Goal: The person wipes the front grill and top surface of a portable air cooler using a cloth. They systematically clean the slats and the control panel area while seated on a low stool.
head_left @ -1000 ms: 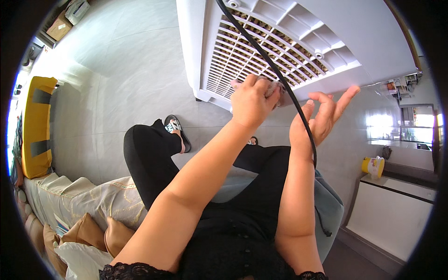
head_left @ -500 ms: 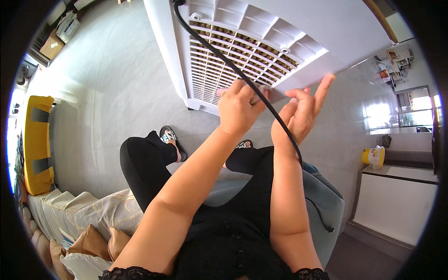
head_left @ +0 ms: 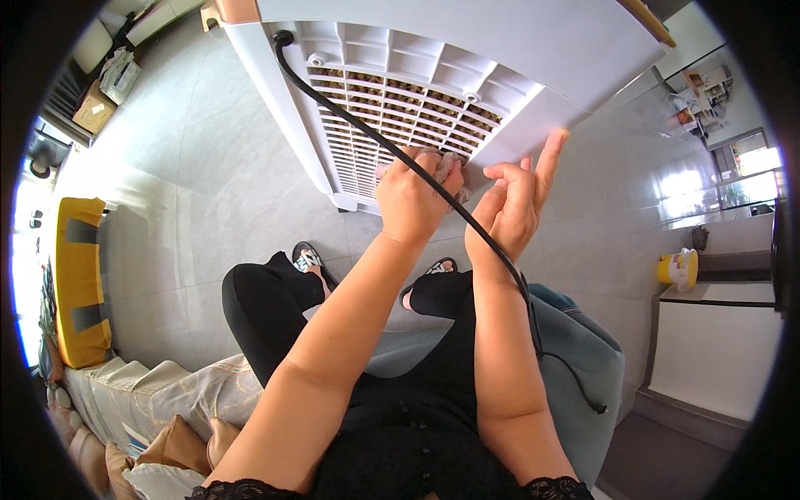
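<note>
A white appliance with a slatted back grille leans in front of me. Through the slats shows a brown honeycomb-like pad. My left hand is closed around a crumpled pinkish-grey cloth, at the grille's lower part. Beside it, my right hand is by the appliance's lower right edge, its index finger stretched out and the others partly bent, with nothing visible in it. A black power cord runs from the grille's top left corner across both hands and over my right forearm.
Grey tiled floor spreads around my feet. To the left are a yellow-and-grey plastic piece and a draped sofa with brown cushions. A blue-grey seat is under me. On the right, a yellow bucket stands by a white cabinet.
The view has shifted, so the appliance sits further left in it and shows more of its top corner. Both hands keep nearly the same pose, the cloth still in the left.
</note>
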Available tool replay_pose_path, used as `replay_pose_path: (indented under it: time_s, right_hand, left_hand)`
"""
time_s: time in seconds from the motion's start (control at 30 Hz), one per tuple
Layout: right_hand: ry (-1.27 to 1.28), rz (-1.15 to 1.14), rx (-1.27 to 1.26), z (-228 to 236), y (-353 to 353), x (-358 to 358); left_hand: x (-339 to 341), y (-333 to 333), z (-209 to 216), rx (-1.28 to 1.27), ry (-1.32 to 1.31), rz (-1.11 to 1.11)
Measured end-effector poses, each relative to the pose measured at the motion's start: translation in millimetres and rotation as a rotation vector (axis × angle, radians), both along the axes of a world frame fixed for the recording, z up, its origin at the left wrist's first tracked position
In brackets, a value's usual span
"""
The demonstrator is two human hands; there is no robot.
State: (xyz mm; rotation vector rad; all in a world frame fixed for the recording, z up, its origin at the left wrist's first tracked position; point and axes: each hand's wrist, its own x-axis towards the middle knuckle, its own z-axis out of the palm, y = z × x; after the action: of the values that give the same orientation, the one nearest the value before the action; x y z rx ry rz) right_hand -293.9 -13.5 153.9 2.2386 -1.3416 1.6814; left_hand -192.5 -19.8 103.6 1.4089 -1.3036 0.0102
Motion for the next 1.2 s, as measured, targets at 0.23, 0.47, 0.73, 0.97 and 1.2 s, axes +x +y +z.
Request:
replay_pose_path:
  time_s: [0.23, 0.47, 0.73, 0.97, 1.2]
  right_hand:
    - [-0.038, 0.052, 0.024, -0.1, -0.7, -1.4]
    - [-0.043, 0.043, 0.016, -0.5, -0.7, -0.9]
    - [-0.053, 0.069, 0.032, 0.8, -0.1, -3.4]
    - [-0.031, 0.033, -0.010, -0.4, -2.8, -1.6]
    - [-0.033, 0.059, 0.010, -0.3, -0.5, -3.5]
  left_hand:
    - [7.5, 8.0, 4.3, 0.180, 0.131, 0.081]
    - [-3.5, 2.2, 25.7, 0.138, 0.005, -0.009]
    - [20.5, 5.0, 17.1, 0.130, 0.010, 0.091]
    - [-1.6, 0.5, 32.9, -0.054, -0.083, -0.055]
    - [7.1, 4.0, 29.2, -0.022, 0.024, 0.003]
